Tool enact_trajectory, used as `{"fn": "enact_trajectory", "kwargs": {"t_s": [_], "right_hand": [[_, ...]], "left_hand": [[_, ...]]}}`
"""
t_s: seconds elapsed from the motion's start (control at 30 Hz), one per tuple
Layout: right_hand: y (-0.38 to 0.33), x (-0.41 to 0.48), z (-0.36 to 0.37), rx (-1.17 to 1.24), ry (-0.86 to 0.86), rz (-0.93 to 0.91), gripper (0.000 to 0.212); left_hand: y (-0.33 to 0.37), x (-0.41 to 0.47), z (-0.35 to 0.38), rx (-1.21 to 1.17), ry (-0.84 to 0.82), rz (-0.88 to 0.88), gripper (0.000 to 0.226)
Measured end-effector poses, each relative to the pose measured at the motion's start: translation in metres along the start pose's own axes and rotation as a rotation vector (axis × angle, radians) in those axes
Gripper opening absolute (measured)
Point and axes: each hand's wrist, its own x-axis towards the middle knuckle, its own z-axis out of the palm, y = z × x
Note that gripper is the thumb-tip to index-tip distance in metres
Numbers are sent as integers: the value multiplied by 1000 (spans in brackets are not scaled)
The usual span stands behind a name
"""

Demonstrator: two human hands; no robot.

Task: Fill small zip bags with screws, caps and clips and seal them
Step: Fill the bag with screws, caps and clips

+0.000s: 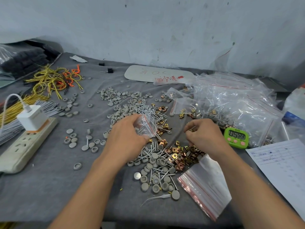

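Head view shows us, nearest, spare empty bags beside loose caps, screws and clips; just beyond, our left hand pinches a limp zip bag near its red-striped mouth while our right hand curls round what look like clips. We judge the film slippery and floppy and the screws sharp, so we would grip the stiffer zip strip; filled bags lie farthest.

Grey caps, brass-gold clips, green timer, grey cloth
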Motion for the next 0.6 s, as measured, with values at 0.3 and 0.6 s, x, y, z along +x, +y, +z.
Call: {"fn": "enact_trajectory", "kwargs": {"t_s": [0.3,0.6], "right_hand": [[-10,-5,0,227,-2,4,34],[-12,1,8,367,89,112,36]], "left_hand": [[3,-2,0,19,-10,-5,39],[4,-2,0,28,-15,-18,35]]}}
